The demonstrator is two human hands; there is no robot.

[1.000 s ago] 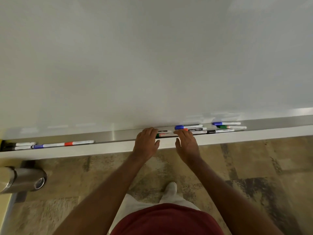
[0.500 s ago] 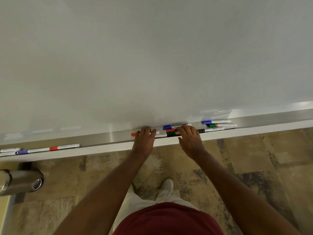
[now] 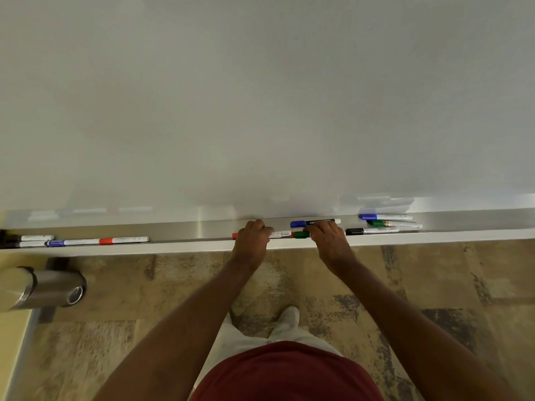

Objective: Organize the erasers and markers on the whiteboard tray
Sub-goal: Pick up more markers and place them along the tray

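A metal whiteboard tray runs across the view below the whiteboard. My left hand rests on a red-capped marker whose red end sticks out at its left. My right hand is curled over a green-capped marker, end to end with the red one. Behind them lies a blue-capped black marker. To the right lie a black-capped marker, a green marker and a blue marker. At the left lie a red marker, a blue marker and two more markers. No eraser shows.
The whiteboard fills the upper view. A steel cylinder stands out from the left wall below the tray. Patterned carpet lies underfoot, with my white shoe on it.
Both hands have shifted along the tray. The red and green markers between them have slid leftward into one line; the red end now shows left of my left hand.
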